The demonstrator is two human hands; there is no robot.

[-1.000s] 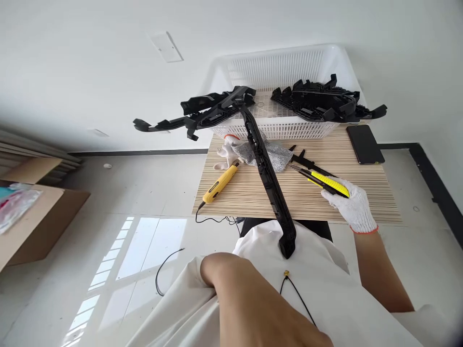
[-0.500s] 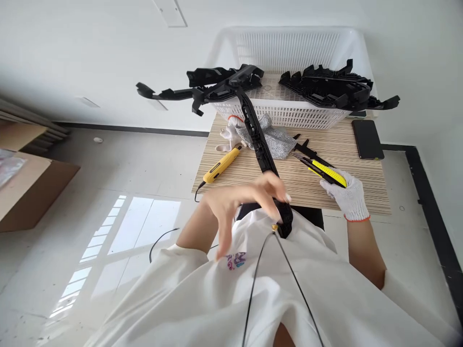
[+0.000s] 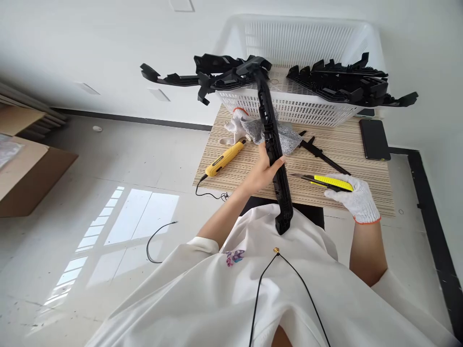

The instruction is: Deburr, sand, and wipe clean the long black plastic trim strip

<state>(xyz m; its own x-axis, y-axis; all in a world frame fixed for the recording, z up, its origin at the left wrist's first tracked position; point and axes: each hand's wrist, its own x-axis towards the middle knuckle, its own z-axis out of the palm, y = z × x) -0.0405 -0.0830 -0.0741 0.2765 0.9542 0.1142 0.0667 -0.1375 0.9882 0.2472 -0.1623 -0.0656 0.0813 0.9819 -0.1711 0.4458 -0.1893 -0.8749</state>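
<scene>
A long black plastic trim part [image 3: 274,140] slants from the basket's front edge down to my lap. My bare left hand [image 3: 265,168] is closed around its middle, with the thumb on the near side. In my right hand [image 3: 356,197], which wears a white knitted glove with an orange cuff, is a yellow and black utility knife [image 3: 333,183]. Its blade is out and points left toward the trim part, apart from it. A thin black plastic piece [image 3: 323,155] lies on the table just beyond the knife.
A white plastic basket [image 3: 304,108] holds several black plastic parts [image 3: 340,84] that overhang its rim. On the wooden table [image 3: 231,180] lie a yellow corded tool [image 3: 224,159], grey and white gloves [image 3: 289,137] and a black phone [image 3: 374,140]. A cardboard box [image 3: 39,173] stands at left.
My left hand has moved up from the trim part's lower end and closed around its middle. My right hand has shifted slightly right, and the knife now lies flatter.
</scene>
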